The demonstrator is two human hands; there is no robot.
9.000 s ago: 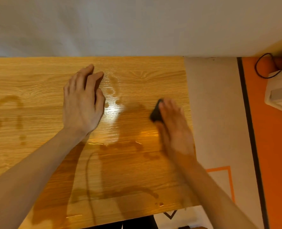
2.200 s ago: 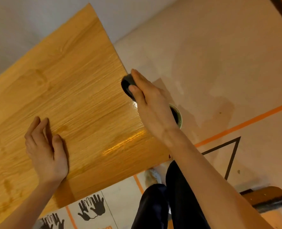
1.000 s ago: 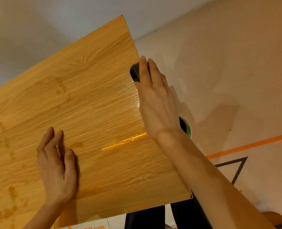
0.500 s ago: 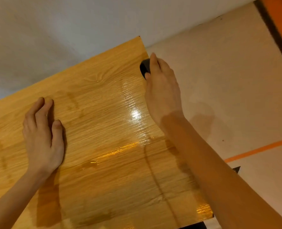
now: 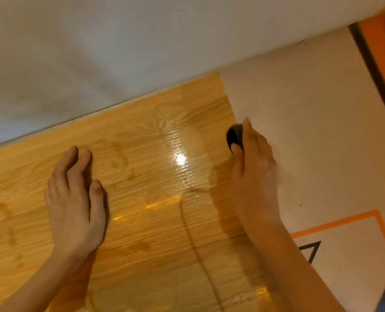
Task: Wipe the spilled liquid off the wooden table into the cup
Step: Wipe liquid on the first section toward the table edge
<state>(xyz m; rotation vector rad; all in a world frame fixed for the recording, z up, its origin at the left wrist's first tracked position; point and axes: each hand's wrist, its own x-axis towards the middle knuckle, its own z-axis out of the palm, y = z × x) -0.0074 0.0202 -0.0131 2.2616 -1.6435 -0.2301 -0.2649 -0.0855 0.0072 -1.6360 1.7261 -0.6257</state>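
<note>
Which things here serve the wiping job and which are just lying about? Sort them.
Job: wooden table; spilled liquid; black wiper held by right hand; left hand flat on table.
Lying about: orange floor tape; black triangle mark.

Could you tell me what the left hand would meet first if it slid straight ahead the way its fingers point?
The left hand lies flat on the wooden table, fingers pointing toward the far edge. Its way crosses only bare, faintly stained wood, so it would probably meet the white wall first.
</note>
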